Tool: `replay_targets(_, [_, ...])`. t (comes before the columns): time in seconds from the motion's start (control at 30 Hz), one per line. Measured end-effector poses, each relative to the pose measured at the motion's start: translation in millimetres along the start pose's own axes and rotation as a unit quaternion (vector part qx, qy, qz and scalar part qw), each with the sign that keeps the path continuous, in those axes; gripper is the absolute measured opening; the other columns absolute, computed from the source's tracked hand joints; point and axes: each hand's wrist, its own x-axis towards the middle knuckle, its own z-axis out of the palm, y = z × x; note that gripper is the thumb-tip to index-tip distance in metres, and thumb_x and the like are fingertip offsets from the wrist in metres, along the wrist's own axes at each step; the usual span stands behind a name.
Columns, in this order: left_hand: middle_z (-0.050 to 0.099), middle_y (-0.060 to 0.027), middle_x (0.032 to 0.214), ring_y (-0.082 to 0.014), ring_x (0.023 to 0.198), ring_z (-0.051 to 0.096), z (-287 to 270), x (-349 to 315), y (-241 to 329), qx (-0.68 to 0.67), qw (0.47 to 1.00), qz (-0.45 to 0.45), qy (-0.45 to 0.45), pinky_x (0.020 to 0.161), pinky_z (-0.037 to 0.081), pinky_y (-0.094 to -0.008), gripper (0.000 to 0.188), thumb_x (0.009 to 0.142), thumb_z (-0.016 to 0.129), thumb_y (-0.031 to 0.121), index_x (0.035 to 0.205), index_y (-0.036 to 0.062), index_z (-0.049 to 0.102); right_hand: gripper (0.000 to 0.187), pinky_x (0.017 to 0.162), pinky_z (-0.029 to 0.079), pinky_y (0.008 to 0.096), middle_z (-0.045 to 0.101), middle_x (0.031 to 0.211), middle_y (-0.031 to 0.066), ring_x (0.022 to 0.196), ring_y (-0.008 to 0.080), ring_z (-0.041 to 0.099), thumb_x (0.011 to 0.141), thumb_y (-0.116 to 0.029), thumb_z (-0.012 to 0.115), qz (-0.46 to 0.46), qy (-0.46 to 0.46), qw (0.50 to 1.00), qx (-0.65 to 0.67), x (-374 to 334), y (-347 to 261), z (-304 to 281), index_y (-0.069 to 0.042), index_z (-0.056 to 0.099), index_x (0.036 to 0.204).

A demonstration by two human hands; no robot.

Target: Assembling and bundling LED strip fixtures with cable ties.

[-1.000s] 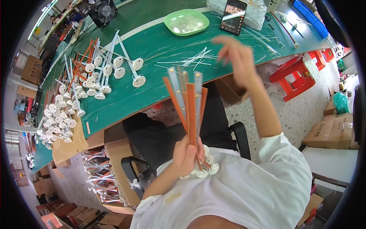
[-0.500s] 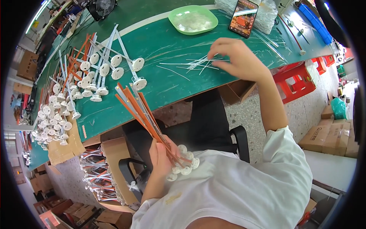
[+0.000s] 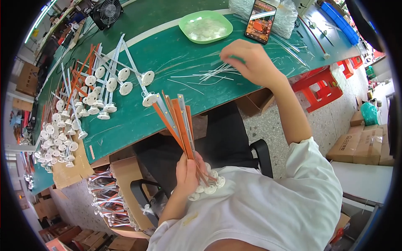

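Note:
My left hand is closed round a bundle of long orange and silver strips, held upright in front of my shirt. White round discs at the lower ends of these strips show below the hand. Over the table, my right hand hovers with bent fingers, the thumb apart from the forefinger. Beneath and beside its fingertips lies a loose scatter of thin white ties. No tie can be made out in that hand.
Many more strips with white discs lie at the table's left. At the back are a green bowl, a phone and a fan. Below stand a carton of bundles and a red stool.
The view has shifted slightly. My left hand has swung the bundle a little to the right and more upright. My right hand has drawn slightly up and away from the white ties.

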Motion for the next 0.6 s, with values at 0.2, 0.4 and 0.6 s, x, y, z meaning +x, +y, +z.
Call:
replay_targets(0.2, [0.051, -0.0051, 0.068, -0.0126, 0.058, 0.054, 6, 5, -2, 0.021, 0.999, -0.022, -0.025, 0.056, 0.046, -0.0250, 0.046, 0.103, 0.034, 0.044, 0.108, 0.0002, 0.047, 0.010, 0.062, 0.050, 0.0262, 0.070, 0.077, 0.0079, 0.070, 0.0123, 0.066, 0.089, -0.007, 0.063, 0.199, 0.183, 0.962, 0.038, -10, -5, 10, 0.000, 0.066, 0.095])
replay_targets(0.4, [0.054, -0.0053, 0.073, -0.0094, 0.061, 0.053, 18, -6, -3, -0.024, 0.999, 0.022, 0.009, 0.057, 0.045, -0.0227, 0.058, 0.103, 0.037, 0.038, 0.144, -0.0011, 0.024, 0.009, 0.059, 0.049, 0.0248, 0.067, 0.074, 0.0048, 0.068, 0.0083, 0.061, 0.087, -0.006, 0.064, 0.240, 0.086, 0.931, 0.261, -43, -89, 8, 0.002, 0.069, 0.090])
replay_targets(0.6, [0.051, -0.0068, 0.067, -0.0142, 0.057, 0.054, 24, -11, -11, -0.026, 0.999, 0.002, -0.037, 0.057, 0.050, -0.0279, 0.062, 0.103, 0.035, 0.045, 0.150, 0.0097, 0.014, 0.011, 0.066, 0.053, 0.0283, 0.069, 0.079, 0.0131, 0.070, 0.0170, 0.066, 0.084, -0.001, 0.063, 0.225, -0.126, 0.860, 0.440, -98, -140, 53, 0.005, 0.068, 0.092])
